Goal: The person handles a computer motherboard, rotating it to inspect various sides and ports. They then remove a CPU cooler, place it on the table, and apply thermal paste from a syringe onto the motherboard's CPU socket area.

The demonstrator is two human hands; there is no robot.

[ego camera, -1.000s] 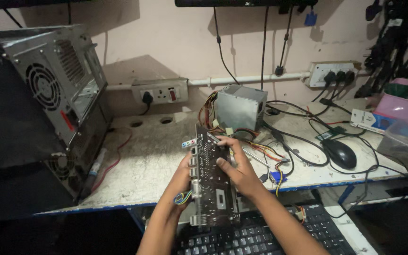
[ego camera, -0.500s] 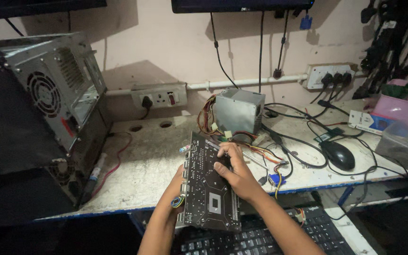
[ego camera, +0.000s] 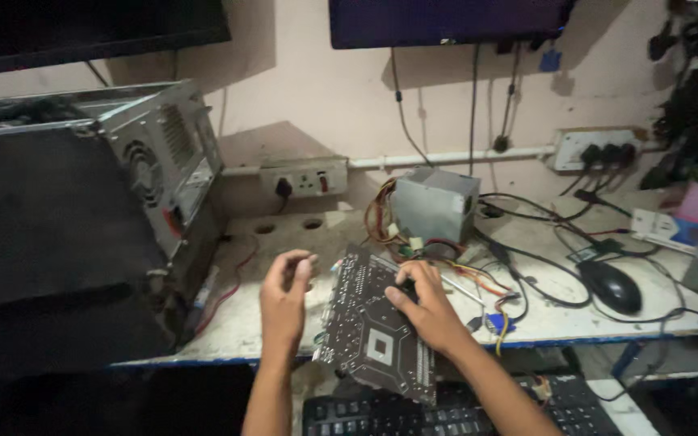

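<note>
- Far left: the grey metal computer case (ego camera: 135, 202) stands on the worn white workbench (ego camera: 244, 323), its fan grille and rear panel turned toward us. We cannot see inside it from here.
- Left hand (ego camera: 284, 295): lifted just off the board's left edge, fingers loosely curled, holding nothing.
- Centre: the dark rectangular motherboard (ego camera: 373, 327) is out of the case, tilted, its near end hanging over the bench edge above the black keyboard (ego camera: 454, 412).
- Right hand (ego camera: 426, 311): fingers spread and pressed on the board's right side, gripping it alone.
- Behind: the grey box-shaped power supply (ego camera: 434, 203) sits loose with its coloured wires trailing, unplugged from the board as far as we can tell.
- Right: a black mouse (ego camera: 610, 287) lies well apart.
- Our reading: board removed or not yet fitted; nothing mounted, cabling left undone.
</note>
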